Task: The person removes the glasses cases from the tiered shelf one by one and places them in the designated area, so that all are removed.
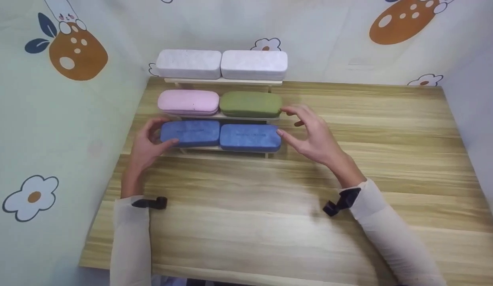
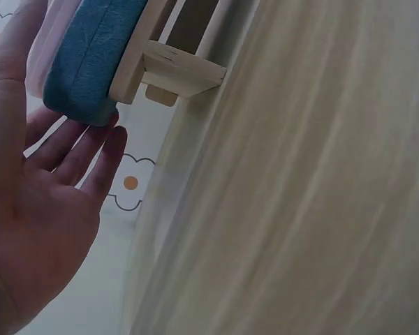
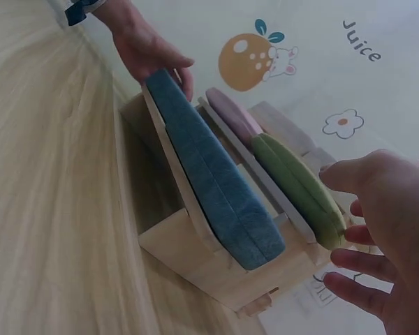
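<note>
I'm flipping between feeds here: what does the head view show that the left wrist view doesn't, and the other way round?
Only the head view: the right hand, the green case, the left white case, the right white case, and the lettering on the left blue case.

Only the left wrist view: the palm of the left hand and the broad face of a wooden block under the front shelf.

Both: the left hand at the left blue case's outer end, the pink case, the tabletop and the flower-print backdrop.
</note>
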Demonstrator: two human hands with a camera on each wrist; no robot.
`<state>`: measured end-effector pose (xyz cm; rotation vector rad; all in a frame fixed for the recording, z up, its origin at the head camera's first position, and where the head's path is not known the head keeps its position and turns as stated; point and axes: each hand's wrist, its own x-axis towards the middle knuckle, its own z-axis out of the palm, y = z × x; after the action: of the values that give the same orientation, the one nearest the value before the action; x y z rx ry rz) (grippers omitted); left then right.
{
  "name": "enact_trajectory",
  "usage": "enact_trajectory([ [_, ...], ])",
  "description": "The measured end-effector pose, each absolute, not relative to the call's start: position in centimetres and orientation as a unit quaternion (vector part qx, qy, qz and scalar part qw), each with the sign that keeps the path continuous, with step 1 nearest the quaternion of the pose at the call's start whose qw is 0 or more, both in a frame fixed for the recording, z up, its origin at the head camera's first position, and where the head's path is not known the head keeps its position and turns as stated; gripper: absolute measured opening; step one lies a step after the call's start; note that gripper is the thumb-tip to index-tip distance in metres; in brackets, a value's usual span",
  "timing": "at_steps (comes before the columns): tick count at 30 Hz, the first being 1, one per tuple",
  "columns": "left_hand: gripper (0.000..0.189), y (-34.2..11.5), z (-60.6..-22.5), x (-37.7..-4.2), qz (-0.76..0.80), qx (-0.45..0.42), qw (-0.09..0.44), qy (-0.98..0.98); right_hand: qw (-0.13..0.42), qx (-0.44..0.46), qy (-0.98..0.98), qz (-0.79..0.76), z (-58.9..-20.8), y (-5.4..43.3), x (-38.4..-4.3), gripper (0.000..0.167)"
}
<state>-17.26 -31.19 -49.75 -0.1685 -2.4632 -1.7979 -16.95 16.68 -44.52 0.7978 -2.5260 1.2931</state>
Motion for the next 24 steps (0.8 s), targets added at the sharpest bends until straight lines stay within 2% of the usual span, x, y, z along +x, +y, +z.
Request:
enact_trajectory([
  [6, 0.081, -31.0, -50.6, -17.4, -0.612, -0.067, 0.024, -0.788, 0.071, 0.248, -0.845, 0.469, -45.9, 16.2, -16.5, 0.059],
  [13, 0.099, -31.8, -51.3, -17.5, -0.525, -0.038, 0.001, -0.85, 0.035, 0.237, -0.841, 0.486, -47.5, 15.4, -16.1, 0.065],
  [19, 0.099, -31.5, -51.5, -17.4, -0.541, -0.031, -0.003, -0.841, 0.028, 0.211, -0.834, 0.51, -48.6, 15.2, -15.8, 0.065],
  [24, 0.098, -31.4, -51.4, -17.2, -0.551, -0.033, -0.01, -0.834, 0.014, 0.21, -0.835, 0.508, -49.3, 15.3, -15.7, 0.075],
])
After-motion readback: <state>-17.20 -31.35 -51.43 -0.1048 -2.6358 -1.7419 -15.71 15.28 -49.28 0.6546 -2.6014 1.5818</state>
